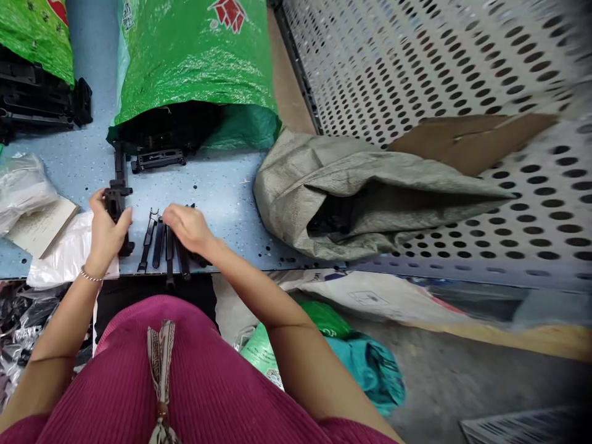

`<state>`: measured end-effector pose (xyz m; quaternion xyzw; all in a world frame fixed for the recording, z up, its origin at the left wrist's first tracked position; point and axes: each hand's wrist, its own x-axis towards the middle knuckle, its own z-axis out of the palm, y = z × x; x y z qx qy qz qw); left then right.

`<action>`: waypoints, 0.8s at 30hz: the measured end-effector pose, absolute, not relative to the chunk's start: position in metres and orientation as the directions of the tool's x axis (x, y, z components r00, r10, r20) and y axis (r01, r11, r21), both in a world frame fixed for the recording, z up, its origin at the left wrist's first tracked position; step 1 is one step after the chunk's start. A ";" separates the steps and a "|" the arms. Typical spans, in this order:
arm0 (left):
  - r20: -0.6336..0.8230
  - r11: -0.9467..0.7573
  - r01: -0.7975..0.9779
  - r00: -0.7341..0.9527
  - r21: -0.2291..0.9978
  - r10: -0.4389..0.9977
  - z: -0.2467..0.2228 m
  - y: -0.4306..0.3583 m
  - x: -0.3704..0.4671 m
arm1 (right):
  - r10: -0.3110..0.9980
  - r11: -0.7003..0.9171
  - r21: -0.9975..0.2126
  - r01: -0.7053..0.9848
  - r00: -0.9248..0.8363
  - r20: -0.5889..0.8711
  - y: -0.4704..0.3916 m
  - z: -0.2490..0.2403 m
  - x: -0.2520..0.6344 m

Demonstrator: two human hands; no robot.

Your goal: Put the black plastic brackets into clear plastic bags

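Observation:
My left hand (pixel 107 231) is closed round a long black plastic bracket (pixel 118 200), with the thumb pressed on its near side. The bracket's far end reaches up to the mouth of the green sack. My right hand (pixel 189 229) has its fingers curled over a bunch of slim black plastic bars (pixel 169 256) near the table's front edge. Its fingertips are hidden, but they appear pinched on one of these bars. To the left of that hand, another slim bar (pixel 147 243) with a forked end lies on the table.
A green sack (pixel 198 61) opens toward me, with black parts at its mouth, one part (pixel 160 160) outside. A grey woven sack (pixel 296 185) lies on the right before a perforated metal panel (pixel 430 68). Plastic bags (pixel 25 185) and a cardboard piece (pixel 46 228) are at left.

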<state>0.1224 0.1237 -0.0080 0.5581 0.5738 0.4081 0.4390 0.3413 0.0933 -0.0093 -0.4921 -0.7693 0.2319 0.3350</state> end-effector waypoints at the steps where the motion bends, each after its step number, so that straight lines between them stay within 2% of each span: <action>1: -0.061 0.050 0.374 0.017 0.926 0.998 -0.016 0.122 0.114 | 0.935 0.355 -0.705 0.614 -0.234 0.267 0.106 -0.005 0.343; 4: -0.109 0.055 0.516 0.074 0.855 0.991 -0.042 0.106 0.113 | 0.953 0.301 -0.646 0.702 -0.235 0.190 0.145 0.008 0.324; 7: -0.024 -0.024 0.534 0.083 0.845 0.996 -0.063 0.083 0.137 | 0.957 0.239 -0.538 0.808 -0.290 -0.012 0.184 0.008 0.280; 10: 0.012 -0.043 0.477 0.069 0.878 0.998 -0.072 0.075 0.149 | 0.955 0.133 -0.493 0.860 -0.245 -0.169 0.213 0.002 0.248; 12: -0.027 0.027 0.333 -0.003 0.943 1.000 -0.068 0.083 0.142 | 0.956 0.078 -0.524 0.848 -0.213 -0.202 0.217 0.002 0.242; 15: -0.117 0.114 -0.039 -0.118 0.993 0.986 -0.048 0.108 0.123 | 0.969 0.162 -0.546 0.822 -0.236 -0.067 0.186 0.011 0.248; 17: -0.157 0.126 -0.239 -0.116 0.963 0.981 -0.027 0.123 0.117 | 0.931 0.346 -0.499 0.794 -0.358 0.075 0.149 0.019 0.257; 18: -0.175 0.142 -0.282 -0.096 0.949 0.980 -0.017 0.128 0.118 | 0.887 0.440 -0.496 0.748 -0.448 0.112 0.130 0.023 0.263; 20: -0.187 0.167 -0.253 -0.055 0.953 0.981 0.003 0.130 0.124 | 0.814 0.541 -0.569 0.619 -0.556 0.168 0.102 0.028 0.278; 21: -0.181 0.170 -0.209 -0.036 0.963 0.983 0.010 0.127 0.129 | 0.815 0.541 -0.611 0.579 -0.541 0.209 0.095 0.030 0.286; 24: -0.168 0.176 -0.116 0.076 0.977 0.983 0.022 0.107 0.145 | 0.894 0.447 -0.658 0.606 -0.310 0.323 0.103 0.034 0.312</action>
